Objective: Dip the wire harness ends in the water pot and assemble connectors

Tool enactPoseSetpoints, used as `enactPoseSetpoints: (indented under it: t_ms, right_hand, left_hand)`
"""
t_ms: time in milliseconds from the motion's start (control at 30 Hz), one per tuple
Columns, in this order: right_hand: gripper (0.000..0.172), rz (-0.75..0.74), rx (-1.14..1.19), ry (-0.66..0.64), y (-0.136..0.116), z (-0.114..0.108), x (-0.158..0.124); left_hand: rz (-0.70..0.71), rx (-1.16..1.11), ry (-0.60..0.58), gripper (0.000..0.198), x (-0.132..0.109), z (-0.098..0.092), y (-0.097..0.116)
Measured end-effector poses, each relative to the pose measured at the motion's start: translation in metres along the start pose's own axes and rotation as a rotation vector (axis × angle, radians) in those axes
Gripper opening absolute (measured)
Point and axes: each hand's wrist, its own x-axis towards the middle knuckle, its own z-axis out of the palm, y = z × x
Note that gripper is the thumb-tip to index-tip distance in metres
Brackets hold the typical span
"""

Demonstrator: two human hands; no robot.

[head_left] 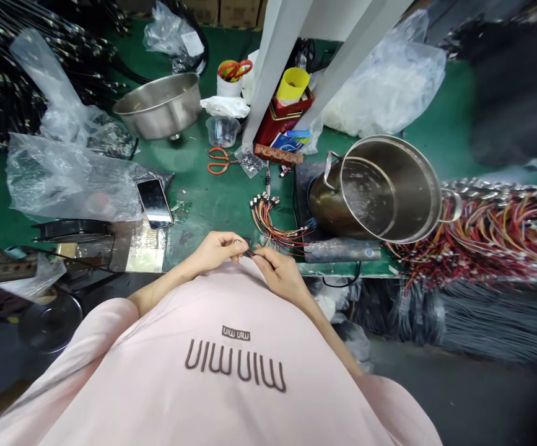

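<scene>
Close to my chest, at the table's near edge, my left hand [219,251] and my right hand [280,271] almost meet. A thin dark and red wire lead [249,252] runs between their fingertips. The left thumb and forefinger pinch one end, where a small shiny tip shows, while the right fingers close on the lead from the other side. The exact form of the end is too small to make out. Just beyond the hands lies a fanned bunch of red, yellow and black wires [266,220] with small connectors at its far end.
A steel pot [326,204] stands right on a dark plate, beside a heap of red and yellow wires [482,229]. A phone [155,203] and plastic bags [70,176] lie left. Orange-handled scissors [218,161], a steel basin [161,111] and a grey post [275,52] are farther back.
</scene>
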Motion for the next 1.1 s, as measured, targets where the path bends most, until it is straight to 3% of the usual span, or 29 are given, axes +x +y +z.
enactPoseSetpoints:
  t_ms: [233, 333, 500, 700, 1100]
  right_hand:
    - [0.022, 0.049, 0.130, -0.075, -0.014, -0.010, -0.002]
    - [0.019, 0.107, 0.269, -0.024, -0.017, -0.010, -0.005]
    - [0.012, 0.137, 0.309, 0.068, -0.018, -0.008, -0.008]
    - [0.005, 0.150, 0.225, 0.073, -0.022, -0.010, -0.004]
    - [0.009, 0.249, 0.341, 0.068, -0.025, -0.002, 0.005]
  left_hand:
    - [-0.102, -0.350, -0.052, 0.039, 0.004, 0.003, -0.003]
    - [-0.087, -0.400, -0.071, 0.043, 0.003, 0.000, 0.001]
    - [-0.074, -0.358, -0.113, 0.042, 0.000, -0.003, 0.002]
    - [-0.044, -0.299, -0.146, 0.039, -0.002, -0.002, 0.001]
    - [0.044, -0.064, -0.171, 0.030, -0.008, -0.002, 0.005]
